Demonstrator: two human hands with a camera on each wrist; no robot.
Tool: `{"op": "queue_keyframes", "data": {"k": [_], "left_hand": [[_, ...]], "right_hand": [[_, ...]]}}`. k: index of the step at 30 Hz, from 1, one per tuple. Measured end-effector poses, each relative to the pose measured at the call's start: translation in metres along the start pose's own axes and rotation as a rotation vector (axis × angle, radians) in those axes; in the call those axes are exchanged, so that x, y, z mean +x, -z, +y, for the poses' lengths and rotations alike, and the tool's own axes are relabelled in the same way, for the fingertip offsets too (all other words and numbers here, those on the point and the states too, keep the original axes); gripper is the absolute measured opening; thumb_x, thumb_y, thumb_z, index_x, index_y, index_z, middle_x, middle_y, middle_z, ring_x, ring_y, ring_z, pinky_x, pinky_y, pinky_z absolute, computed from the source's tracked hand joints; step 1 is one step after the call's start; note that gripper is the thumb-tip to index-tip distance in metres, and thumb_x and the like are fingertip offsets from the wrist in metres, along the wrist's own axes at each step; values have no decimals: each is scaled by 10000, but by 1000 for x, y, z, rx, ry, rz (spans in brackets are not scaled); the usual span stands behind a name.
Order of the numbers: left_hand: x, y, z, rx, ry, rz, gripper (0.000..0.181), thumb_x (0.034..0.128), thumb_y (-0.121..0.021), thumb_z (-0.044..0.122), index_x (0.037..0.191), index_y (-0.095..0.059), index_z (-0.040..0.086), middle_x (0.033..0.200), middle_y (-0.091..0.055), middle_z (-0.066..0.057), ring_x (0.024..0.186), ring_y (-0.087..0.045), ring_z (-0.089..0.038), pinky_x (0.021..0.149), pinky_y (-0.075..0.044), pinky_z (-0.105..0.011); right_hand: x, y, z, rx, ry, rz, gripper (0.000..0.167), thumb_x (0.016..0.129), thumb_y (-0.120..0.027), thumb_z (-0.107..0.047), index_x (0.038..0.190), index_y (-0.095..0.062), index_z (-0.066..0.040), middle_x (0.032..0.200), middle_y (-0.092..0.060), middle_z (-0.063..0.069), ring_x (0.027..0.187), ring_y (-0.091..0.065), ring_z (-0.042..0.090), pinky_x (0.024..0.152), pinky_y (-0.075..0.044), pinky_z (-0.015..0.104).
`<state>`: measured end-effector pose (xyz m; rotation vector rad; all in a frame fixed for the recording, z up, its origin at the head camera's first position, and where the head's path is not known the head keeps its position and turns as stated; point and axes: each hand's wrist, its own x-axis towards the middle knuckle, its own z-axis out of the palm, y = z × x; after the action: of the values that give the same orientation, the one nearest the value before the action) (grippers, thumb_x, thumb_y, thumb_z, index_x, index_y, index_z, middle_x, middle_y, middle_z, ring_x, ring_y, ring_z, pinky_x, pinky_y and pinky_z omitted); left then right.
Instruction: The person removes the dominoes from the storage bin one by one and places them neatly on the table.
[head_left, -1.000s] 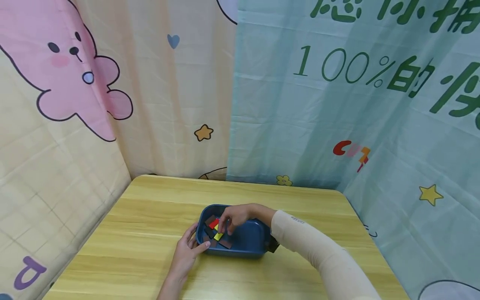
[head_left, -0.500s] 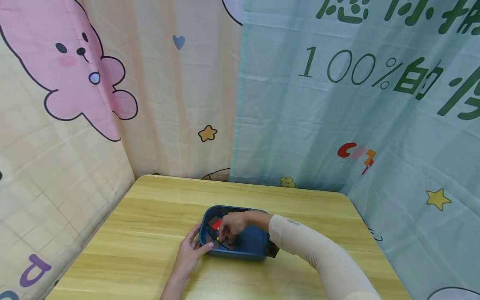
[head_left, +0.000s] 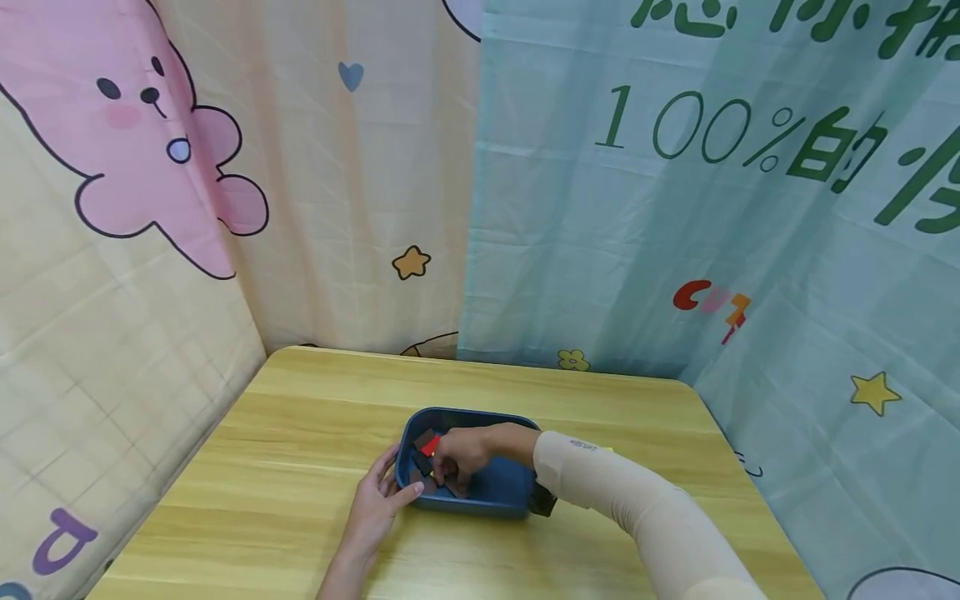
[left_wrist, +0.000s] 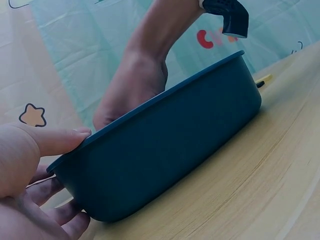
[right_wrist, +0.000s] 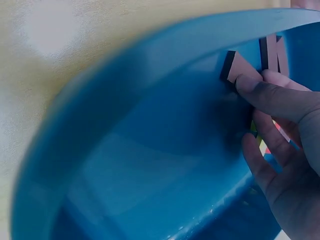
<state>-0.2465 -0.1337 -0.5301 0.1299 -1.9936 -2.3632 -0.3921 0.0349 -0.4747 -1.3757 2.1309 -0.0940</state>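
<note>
Left hand (head_left: 372,504) is gripping the left end of a deep-blue, rounded rectangular basin (head_left: 498,485), which is resting on a yellow wood-grained table (head_left: 247,500). Right hand (head_left: 462,454) is pinching a flat brown rectangular block (right_wrist: 245,68) inside; a flat red block (head_left: 431,446) is lying nearby.

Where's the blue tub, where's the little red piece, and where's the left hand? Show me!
Blue tub (left_wrist: 162,147): left wrist view, on its outer side wall.
Red piece (head_left: 431,446): head view, on its uncovered top face.
Left hand (head_left: 377,498): head view, on the back of the hand.
</note>
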Motion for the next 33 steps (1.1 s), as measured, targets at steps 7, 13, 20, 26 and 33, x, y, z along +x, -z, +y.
{"op": "queue_keyframes", "data": {"k": [7, 13, 20, 26, 33], "left_hand": [[1, 1, 2, 9, -7, -11, 772, 921, -718, -62, 1583, -325, -10, 1631, -273, -261, 1463, -336, -441, 1029, -488, -299], [0, 1, 2, 9, -8, -8, 779, 916, -728, -57, 1581, -326, -13, 1633, -269, -262, 1464, -332, -440, 1063, -463, -353], [-2, 2, 2, 34, -3, -5, 790, 919, -729, -51, 1588, -311, -12, 1629, -263, -275, 1461, -321, -464, 1086, -434, -402], [-2, 2, 2, 33, -20, 1, 779, 917, -733, -52, 1580, -325, -20, 1615, -288, -284, 1450, -341, -469, 1069, -458, -372], [-1, 2, -3, 20, -17, 4, 780, 913, -742, -45, 1579, -337, -7, 1615, -301, -265, 1452, -352, -453, 1075, -452, -371]], "right_hand": [[-2, 2, -4, 49, -10, -1, 259, 847, -809, 83, 930, -693, -132, 844, -655, -99, 777, -609, 27, 730, -514, 142], [-5, 4, -5, 55, -6, 16, 255, 857, -797, 87, 892, -695, -144, 852, -643, -99, 775, -609, 34, 727, -512, 148], [-9, 9, -3, 223, 33, -4, 197, 894, -751, 80, 943, -685, -99, 849, -635, -67, 789, -596, 63, 767, -527, 185], [-18, 12, 1, 411, 50, 49, 105, 931, -705, 76, 1000, -717, -2, 837, -655, -36, 765, -587, 81, 753, -543, 211], [-37, 14, 4, 539, 6, 172, 128, 991, -621, 45, 1078, -707, 81, 893, -704, -1, 800, -603, 111, 784, -563, 253]]}}
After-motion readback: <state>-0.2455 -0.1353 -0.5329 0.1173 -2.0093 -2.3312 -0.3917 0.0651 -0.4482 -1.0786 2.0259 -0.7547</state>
